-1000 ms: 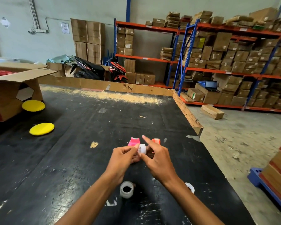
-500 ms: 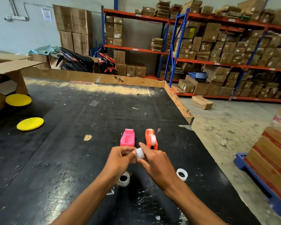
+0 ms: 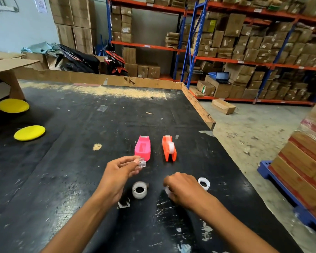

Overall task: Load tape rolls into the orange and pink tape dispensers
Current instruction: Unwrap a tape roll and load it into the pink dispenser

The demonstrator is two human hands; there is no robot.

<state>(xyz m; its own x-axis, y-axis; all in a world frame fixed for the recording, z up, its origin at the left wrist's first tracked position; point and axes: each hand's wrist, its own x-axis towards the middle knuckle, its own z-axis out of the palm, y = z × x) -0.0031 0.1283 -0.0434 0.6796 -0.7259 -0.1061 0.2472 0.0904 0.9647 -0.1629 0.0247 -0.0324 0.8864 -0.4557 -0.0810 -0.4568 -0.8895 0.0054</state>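
Note:
The pink dispenser [image 3: 142, 147] lies on the black table with its cavity empty. To its right stands the orange dispenser [image 3: 169, 148] with a white tape roll seated in it. My left hand [image 3: 120, 170] pinches a small clear plastic spool core [image 3: 142, 163] just in front of the pink dispenser. My right hand [image 3: 183, 187] is lower and to the right, closed around a white tape roll [image 3: 167, 191] that is mostly hidden. A thick white roll [image 3: 139, 190] rests between my hands, and a thinner roll [image 3: 204, 183] lies beyond my right hand.
Two yellow discs [image 3: 29, 132] [image 3: 13, 105] lie at the far left near an open cardboard box [image 3: 5, 73]. A wooden rim [image 3: 197, 105] borders the table's right and far edges. Stacked cartons on a blue pallet [image 3: 281, 187] stand at the right; shelving fills the background.
My hands were together on one roll; now they have separated. The left keeps the clear core near the pink dispenser, the right has dropped toward the table with the roll.

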